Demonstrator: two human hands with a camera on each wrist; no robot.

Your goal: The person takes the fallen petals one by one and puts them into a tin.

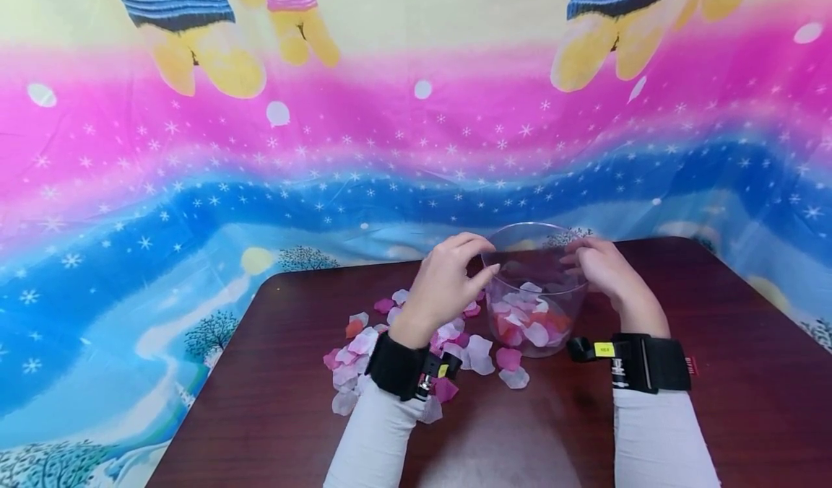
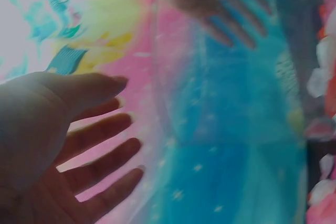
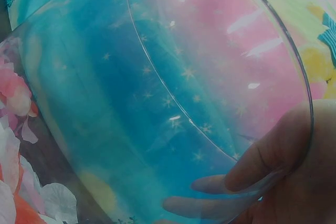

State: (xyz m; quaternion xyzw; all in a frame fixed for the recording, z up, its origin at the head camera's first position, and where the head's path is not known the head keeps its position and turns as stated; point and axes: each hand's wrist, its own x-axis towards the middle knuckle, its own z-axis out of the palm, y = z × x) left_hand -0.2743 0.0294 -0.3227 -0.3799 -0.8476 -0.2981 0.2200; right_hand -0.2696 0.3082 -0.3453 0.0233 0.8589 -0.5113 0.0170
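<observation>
A clear plastic bucket (image 1: 536, 322) stands on the table with pink, white and red artificial petals (image 1: 529, 322) inside. At its left rim is my left hand (image 1: 448, 279), thumb toward the near side; in the left wrist view its fingers (image 2: 102, 169) are spread and slightly bent, with nothing between them. My right hand (image 1: 607, 271) is at the right side of the rim, fingers extended. The right wrist view shows those fingers (image 3: 194, 207) through the clear wall, with the rim crossing in front of the hand.
A loose heap of pink and white petals (image 1: 354, 362) lies left of the bucket, partly behind the left wrist. A few petals (image 1: 513, 378) lie before the bucket. The dark wooden table (image 1: 247, 401) meets a printed cloth backdrop (image 1: 390, 134) behind.
</observation>
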